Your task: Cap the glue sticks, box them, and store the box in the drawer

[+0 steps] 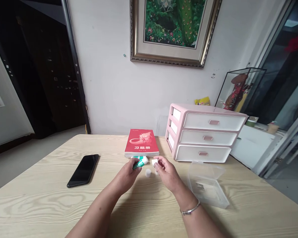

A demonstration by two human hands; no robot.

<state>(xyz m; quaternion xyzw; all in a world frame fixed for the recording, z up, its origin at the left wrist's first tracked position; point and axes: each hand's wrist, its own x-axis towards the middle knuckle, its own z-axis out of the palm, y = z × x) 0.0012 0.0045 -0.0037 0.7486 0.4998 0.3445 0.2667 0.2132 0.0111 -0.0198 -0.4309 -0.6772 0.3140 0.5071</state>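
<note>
Here we are at a pale wooden table point(39, 205) set against a white wall point(109, 72), with a framed peacock picture point(172, 29) hanging above and a glass display case point(240, 89) off to the right. On the tabletop, a pink-and-white drawer unit point(203, 132) stands with all three drawers shut, and an open clear plastic box point(206, 185) sits just in front of it, with something pale inside that's hard to make out through the plastic. A black phone point(83, 170) lies face up well off to the left, and a red book point(141, 141) lies flat right behind the hands. Now to the action, out in the middle of the table: the left hand point(125, 177) is closed around a green-and-white tube point(140, 162), gripping it crosswise with the fingers curled, and the tube's far end is lost behind the hand. The right hand point(167, 173), with a silver bracelet point(190, 209) at the wrist, pinches a small white piece point(154, 162) between its fingertips. So far, the tube and that piece are apart, held in separate hands. Down on the table between the hands stands a small white cylinder point(148, 173), and a second pale shape is half hidden behind the right hand, too blocked to call
</note>
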